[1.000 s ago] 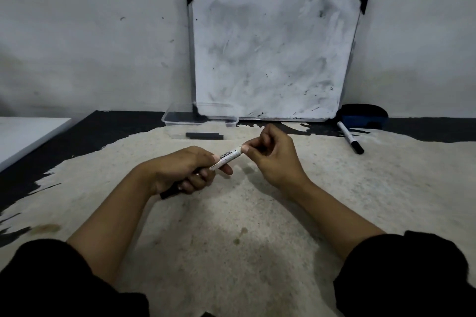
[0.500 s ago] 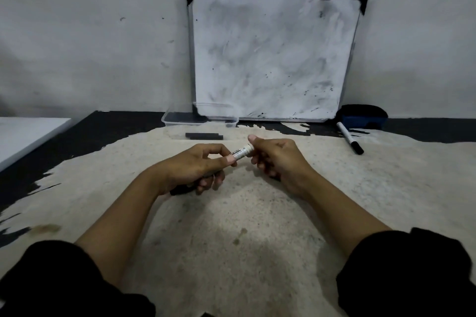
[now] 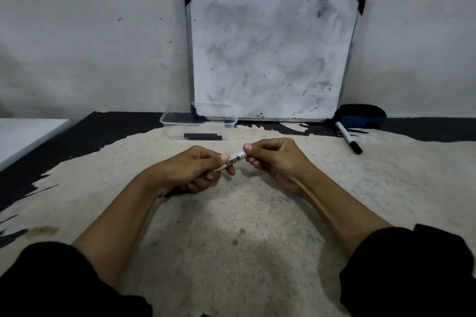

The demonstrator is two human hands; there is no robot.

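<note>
A white marker (image 3: 235,159) with a barcode label is held over the middle of the worn table. My left hand (image 3: 195,169) grips its near part, and a dark end sticks out below the palm. My right hand (image 3: 274,156) curls round the far end, thumb on top. That far end is hidden inside the fingers. A smudged whiteboard (image 3: 270,54) leans against the wall behind.
A second marker (image 3: 348,137) with a black cap lies at the back right, near a blue-and-black eraser (image 3: 362,115). A clear plastic tray (image 3: 180,119) and black strips (image 3: 203,136) lie below the whiteboard. A white panel (image 3: 23,136) sits at the far left.
My right hand went from pinching the marker's tip to wrapping its fingers round the far end. Both hands shifted slightly toward the whiteboard.
</note>
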